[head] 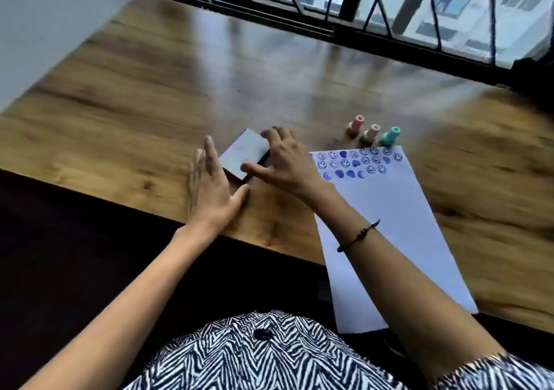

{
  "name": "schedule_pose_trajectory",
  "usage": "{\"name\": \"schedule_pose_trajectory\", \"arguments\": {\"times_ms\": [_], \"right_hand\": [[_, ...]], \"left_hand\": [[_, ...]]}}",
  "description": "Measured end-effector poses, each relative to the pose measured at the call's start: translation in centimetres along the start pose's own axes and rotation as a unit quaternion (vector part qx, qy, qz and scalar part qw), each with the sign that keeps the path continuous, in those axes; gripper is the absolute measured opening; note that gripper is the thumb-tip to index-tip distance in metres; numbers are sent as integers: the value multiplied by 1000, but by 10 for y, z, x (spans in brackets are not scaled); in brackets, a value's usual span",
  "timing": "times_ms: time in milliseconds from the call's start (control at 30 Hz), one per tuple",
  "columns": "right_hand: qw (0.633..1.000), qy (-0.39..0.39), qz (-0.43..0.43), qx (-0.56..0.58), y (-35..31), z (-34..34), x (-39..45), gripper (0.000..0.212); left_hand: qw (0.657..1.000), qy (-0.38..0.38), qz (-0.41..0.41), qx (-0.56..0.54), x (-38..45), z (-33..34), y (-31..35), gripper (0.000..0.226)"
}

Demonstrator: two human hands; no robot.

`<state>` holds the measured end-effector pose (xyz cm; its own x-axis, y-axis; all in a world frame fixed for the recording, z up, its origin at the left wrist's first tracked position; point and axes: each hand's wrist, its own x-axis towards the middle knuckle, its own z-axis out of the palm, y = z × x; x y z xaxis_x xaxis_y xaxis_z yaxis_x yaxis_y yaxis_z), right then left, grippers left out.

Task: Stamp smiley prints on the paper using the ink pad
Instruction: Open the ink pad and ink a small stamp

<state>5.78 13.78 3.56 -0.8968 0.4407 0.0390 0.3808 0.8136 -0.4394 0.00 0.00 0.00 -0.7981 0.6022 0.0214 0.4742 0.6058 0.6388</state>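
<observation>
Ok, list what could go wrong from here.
The paper hangs over the table edge under the right forearm, so a nudge may slide it. The right hand is on the ink pad lid and could pick up ink, then smear the prints. The three stamps may topple.

Ink pad (pixel 244 154) partly behind right hand (pixel 284 162)

- table (pixel 150 96): wood grain, glossy sheen
- paper (pixel 398 233): matt white sheet, blue ink prints
- stamps (pixel 371 133): smooth pastel plastic
- ink pad (pixel 242 153) lid: dull grey
</observation>
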Motion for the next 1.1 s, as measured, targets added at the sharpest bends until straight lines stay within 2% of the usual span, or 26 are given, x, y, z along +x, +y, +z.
{"name": "schedule_pose_trajectory", "arguments": {"times_ms": [67,133,200,400,500,567,633,733,800,900,1000,1100], "right_hand": [[999,-25,9,-34,-14,9,6,81],[995,-45,0,-93,-26,16,10,85],[992,-48,-2,-120,-31,19,17,83],[993,-78,1,-87,-31,4,31,66],[987,-147,30,52,-22,-25,42,54],[954,-220,65,192,-13,-46,50,34],[917,-244,115,294,2,-62,59,19],[890,-230,136,370,22,-78,73,15],[903,-213,144,345,30,-86,80,14],[921,-179,168,304,39,-90,86,29],[932,-148,180,277,45,-93,85,32],[961,-77,169,205,60,-105,80,33]], "left_hand": [[1000,25,13,-9,2,0,2,104],[999,43,18,0,3,2,4,99],[998,57,22,-8,4,5,2,95],[996,81,27,-30,4,6,1,92],[996,74,13,-38,6,4,0,95],[997,71,7,-30,7,3,-1,98],[998,65,4,-14,8,2,2,101],[998,63,18,20,9,1,8,100],[997,55,35,28,9,0,14,98],[997,47,60,16,9,1,26,93],[996,31,83,15,9,4,36,90],[995,18,94,7,9,9,43,88]]}}
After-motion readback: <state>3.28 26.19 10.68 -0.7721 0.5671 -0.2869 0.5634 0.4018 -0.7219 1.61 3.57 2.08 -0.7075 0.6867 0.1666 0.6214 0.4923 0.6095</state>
